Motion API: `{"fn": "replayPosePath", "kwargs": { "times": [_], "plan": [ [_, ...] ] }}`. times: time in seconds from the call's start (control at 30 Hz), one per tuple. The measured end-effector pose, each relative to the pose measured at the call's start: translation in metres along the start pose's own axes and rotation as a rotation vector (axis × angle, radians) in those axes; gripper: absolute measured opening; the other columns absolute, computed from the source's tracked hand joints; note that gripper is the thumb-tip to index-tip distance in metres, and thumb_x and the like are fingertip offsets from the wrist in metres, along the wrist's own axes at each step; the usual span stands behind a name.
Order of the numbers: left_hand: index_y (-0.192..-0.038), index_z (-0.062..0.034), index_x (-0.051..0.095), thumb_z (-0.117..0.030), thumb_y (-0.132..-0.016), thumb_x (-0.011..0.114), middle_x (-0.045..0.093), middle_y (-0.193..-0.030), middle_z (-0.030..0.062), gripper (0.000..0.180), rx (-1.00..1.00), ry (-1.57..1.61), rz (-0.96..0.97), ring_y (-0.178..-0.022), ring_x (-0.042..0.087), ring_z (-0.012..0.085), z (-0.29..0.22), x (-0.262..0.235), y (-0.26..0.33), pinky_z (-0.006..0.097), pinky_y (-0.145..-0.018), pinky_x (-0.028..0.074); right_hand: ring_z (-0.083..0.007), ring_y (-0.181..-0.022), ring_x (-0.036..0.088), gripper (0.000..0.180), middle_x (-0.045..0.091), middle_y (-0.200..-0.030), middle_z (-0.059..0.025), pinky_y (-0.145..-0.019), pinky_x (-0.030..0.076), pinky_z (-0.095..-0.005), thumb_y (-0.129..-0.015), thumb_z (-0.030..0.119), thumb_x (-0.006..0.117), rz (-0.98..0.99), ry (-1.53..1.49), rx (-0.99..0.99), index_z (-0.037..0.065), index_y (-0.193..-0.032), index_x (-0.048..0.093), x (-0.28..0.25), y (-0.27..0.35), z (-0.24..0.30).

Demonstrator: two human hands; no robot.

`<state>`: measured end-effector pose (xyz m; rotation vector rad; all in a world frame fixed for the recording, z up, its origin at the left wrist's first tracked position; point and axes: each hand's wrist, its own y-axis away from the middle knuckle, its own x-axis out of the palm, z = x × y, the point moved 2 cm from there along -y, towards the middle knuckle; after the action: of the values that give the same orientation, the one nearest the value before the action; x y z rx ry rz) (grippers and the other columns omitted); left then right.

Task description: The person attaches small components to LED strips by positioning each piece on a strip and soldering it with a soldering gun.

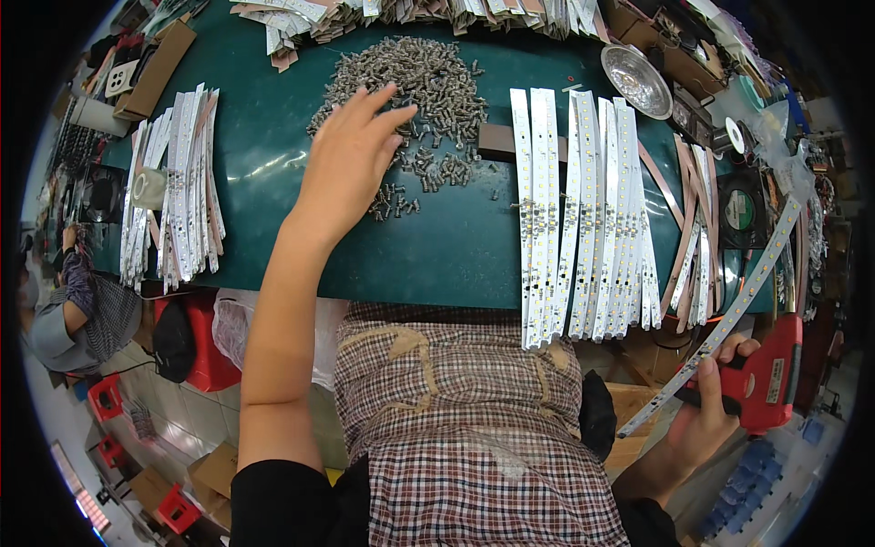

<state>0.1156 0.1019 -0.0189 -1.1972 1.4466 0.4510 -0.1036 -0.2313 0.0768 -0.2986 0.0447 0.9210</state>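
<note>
Dozens of small metal parts (pixel 428 77) lie heaped toward the far side of a green table (pixel 437 264), and the person's left hand (pixel 354 150) is over the near left part of the heap, its fingers spread and loosely bent; whether a fingertip touches a part cannot be told. Off the table's near right edge, the right hand (pixel 709 415) grasps a long white light strip (pixel 752 290) between thumb and fingers. The strip slants from near left to far right. Just right of that hand is a red gun-shaped tool (pixel 775 383); whether the hand also grips it is unclear. Right of the heap, a row of white strips (pixel 592 210) partly covers a dark bar (pixel 495 141), with a shiny metal bowl (pixel 636 80) farther off. Another bundle of strips (pixel 189 182) lies at the left, bearing a pale, rounded piece (pixel 149 189).
</note>
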Motion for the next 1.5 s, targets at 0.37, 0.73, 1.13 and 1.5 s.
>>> {"fn": "replayPosePath", "kwargs": {
  "times": [0.37,0.73,1.13,1.5],
  "plan": [
    [-0.087,-0.0102,0.068,-0.012,-0.074,0.073,0.059,-0.082,0.0028,0.014,0.051,0.226,-0.067,-0.082,0.057,0.0224,-0.084,0.034,0.0,0.036,-0.075,0.043,-0.0107,-0.087,0.046,0.042,0.045,-0.098,-0.0071,-0.077,0.04,-0.0225,-0.079,-0.013,0.059,0.069,-0.016,0.055,0.001,-0.116,0.043,0.009,0.007,-0.001],
    [-0.095,-0.0118,0.067,-0.016,-0.064,0.08,0.057,-0.081,0.0009,0.034,-0.024,0.291,-0.082,-0.082,0.056,0.0204,-0.109,0.05,-0.011,0.036,-0.073,0.041,-0.0091,-0.085,0.046,0.043,0.045,-0.099,-0.0076,-0.067,0.041,-0.0196,-0.08,-0.013,0.057,0.076,-0.044,0.096,0.0,-0.118,0.043,0.006,0.007,-0.007],
    [-0.088,-0.0119,0.067,-0.012,-0.07,0.076,0.056,-0.085,0.0026,0.02,-0.003,0.151,-0.145,-0.084,0.055,0.0222,-0.098,0.045,-0.022,0.037,-0.074,0.042,-0.0091,-0.084,0.047,0.046,0.045,-0.098,-0.0066,-0.067,0.041,-0.0195,-0.078,-0.012,0.06,0.086,-0.062,0.121,0.001,-0.119,0.043,0.008,0.005,-0.007],
    [-0.076,-0.0123,0.064,-0.014,-0.069,0.076,0.054,-0.081,0.0027,0.013,0.044,0.003,-0.19,-0.081,0.055,0.0228,-0.101,0.051,-0.022,0.038,-0.071,0.041,-0.0108,-0.089,0.047,0.047,0.046,-0.098,-0.0062,-0.075,0.042,-0.0225,-0.077,-0.012,0.06,0.087,-0.068,0.09,0.001,-0.119,0.043,0.012,0.005,-0.004]
  ]
}}
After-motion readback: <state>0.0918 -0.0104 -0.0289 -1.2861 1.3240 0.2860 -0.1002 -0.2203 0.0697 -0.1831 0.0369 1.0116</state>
